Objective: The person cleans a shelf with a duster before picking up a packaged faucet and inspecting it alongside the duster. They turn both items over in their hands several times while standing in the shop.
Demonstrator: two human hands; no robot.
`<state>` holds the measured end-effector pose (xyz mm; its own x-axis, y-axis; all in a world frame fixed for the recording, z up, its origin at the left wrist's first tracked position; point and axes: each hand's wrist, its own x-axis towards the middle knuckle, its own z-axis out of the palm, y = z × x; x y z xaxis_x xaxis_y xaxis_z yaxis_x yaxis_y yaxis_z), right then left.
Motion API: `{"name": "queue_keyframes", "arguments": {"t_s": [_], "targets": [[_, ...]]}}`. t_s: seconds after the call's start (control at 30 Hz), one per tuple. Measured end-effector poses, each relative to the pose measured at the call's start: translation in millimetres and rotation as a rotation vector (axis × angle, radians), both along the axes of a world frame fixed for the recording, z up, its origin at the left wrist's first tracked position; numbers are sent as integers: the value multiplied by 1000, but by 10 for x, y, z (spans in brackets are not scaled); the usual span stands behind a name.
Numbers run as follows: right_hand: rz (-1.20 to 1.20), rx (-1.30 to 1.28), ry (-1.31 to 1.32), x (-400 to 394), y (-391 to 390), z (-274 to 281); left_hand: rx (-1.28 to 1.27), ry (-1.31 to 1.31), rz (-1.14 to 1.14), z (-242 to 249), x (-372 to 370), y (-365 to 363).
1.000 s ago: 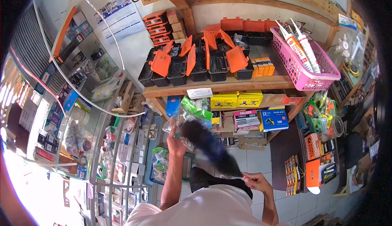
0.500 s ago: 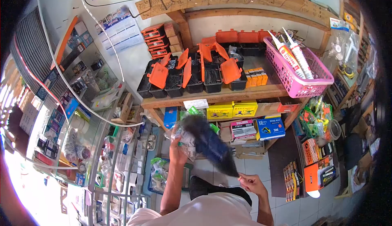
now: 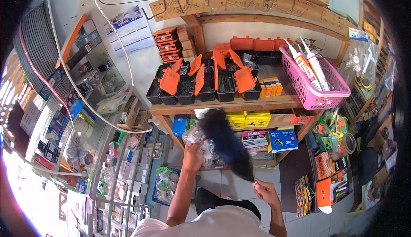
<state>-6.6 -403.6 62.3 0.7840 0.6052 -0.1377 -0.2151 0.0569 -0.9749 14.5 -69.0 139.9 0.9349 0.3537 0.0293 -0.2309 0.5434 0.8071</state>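
My right hand (image 3: 266,192) is closed on the narrow lower end of a dark blue-black duster (image 3: 227,142), whose wide, fluffy body is smeared by motion. The duster slants up to the left, overlapping the yellow boxes (image 3: 257,119) under the shelf in this view. My left hand (image 3: 194,156) is raised at the left of the duster, its fingers closed on clear plastic packets (image 3: 195,136). Part of the packets lies hidden behind the duster.
A wooden shelf (image 3: 274,103) holds black bins with orange lids (image 3: 245,80) and a pink basket (image 3: 317,98) of sealant tubes. Beneath it stands a blue 3M box (image 3: 283,140). Glass display shelving (image 3: 100,151) runs along my left; a blue crate (image 3: 156,194) sits on the floor.
The duster has swung slightly right and down in the view, still blurred. My left hand with the packets has shifted a little right. The whole view has tilted slightly.
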Motion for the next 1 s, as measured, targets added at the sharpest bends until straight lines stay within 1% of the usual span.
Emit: {"name": "queue_keyframes", "arguments": {"t_s": [0.07,0.13,0.17,0.23,0.27,0.3,0.37,0.4,0.43,0.47,0.53,0.57,0.6,0.63,0.67,0.7,0.73,0.77,0.83,0.87,0.9,0.93,0.97,1.0], "targets": [[-40,19,29,5,1,13,-95,-29,42,-26,46,-12],[125,-30,-14,8,-37,-6,-356,-9,6,-112,42,-5],[127,-34,-13,6,-25,1,-361,-8,9,-138,40,10],[-23,-54,-25,-11,14,17,-182,-19,34,-85,16,24],[-18,-59,-22,-4,7,-3,-92,-23,48,-47,4,26],[-27,-52,9,16,-5,-33,-70,-65,25,21,3,6],[-28,-51,34,58,-43,-45,-76,-64,39,-116,40,54],[55,-54,15,52,-62,-44,-75,-59,44,-163,41,71],[135,-57,-5,52,-71,-41,-341,-84,-64,-208,22,79],[136,-60,-6,50,-60,-34,-344,-85,-62,-245,32,95],[51,-54,-20,26,-5,-16,-356,-78,-100,-211,45,93],[51,-56,-19,18,14,-10,-59,-81,-2,-189,36,75],[-14,-55,49,20,34,-1,-43,2,47,-172,33,83],[-78,-55,116,28,41,8,-48,0,56,-153,35,68],[-76,-58,114,43,18,-27,-52,-2,64,-126,38,48],[36,-85,83,50,-22,-100,-231,-46,-16,-318,86,120],[146,-112,54,44,-28,-96,-409,-88,-97,-396,112,154],[145,-113,56,25,-3,-84,-411,-86,-98,-479,116,171],[34,-80,-27,-28,140,73,-300,-43,-66,-268,71,93],[38,-83,-24,-41,148,61,-247,-20,-47,-159,46,51],[29,-66,13,-39,158,42,-442,-112,-153,-41,64,17],[19,-47,45,-19,169,26,-314,-38,31,-39,67,-5],[20,-47,40,-4,169,7,-468,-73,-85,-46,48,35],[118,-71,12,3,167,2,-620,-106,-206,-66,32,75]]}}
